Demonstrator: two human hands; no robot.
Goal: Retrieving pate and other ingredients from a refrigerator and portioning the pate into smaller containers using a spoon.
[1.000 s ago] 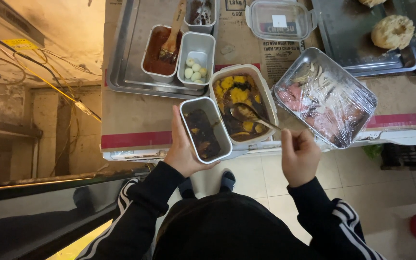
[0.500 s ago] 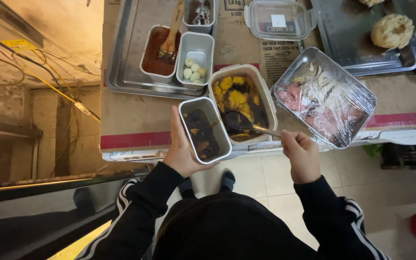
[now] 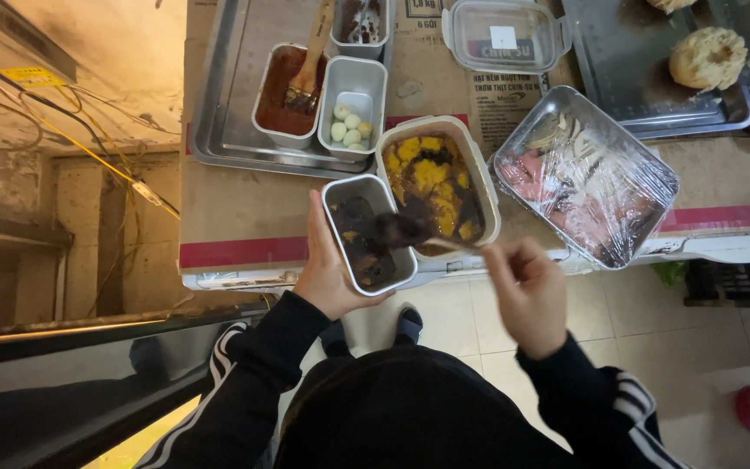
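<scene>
My left hand [image 3: 327,265] holds a small rectangular metal tin [image 3: 368,232] with dark food in it, at the table's near edge. My right hand [image 3: 524,291] grips a spoon [image 3: 410,230] by its handle; the spoon's bowl carries a dark lump over the right rim of that tin. Just right of it lies a larger white container [image 3: 438,182] filled with yellow and dark brown pieces.
A steel tray [image 3: 227,130] at the back holds a tin of red sauce with a brush [image 3: 290,91] and a tin of small white balls [image 3: 353,104]. A film-covered foil tray of meat [image 3: 588,178] sits right. Buns [image 3: 712,56] lie far right.
The spoon has moved left with a dark scoop, from the yellow container to over the held tin. My right hand shifted left with it. The left hand stays put.
</scene>
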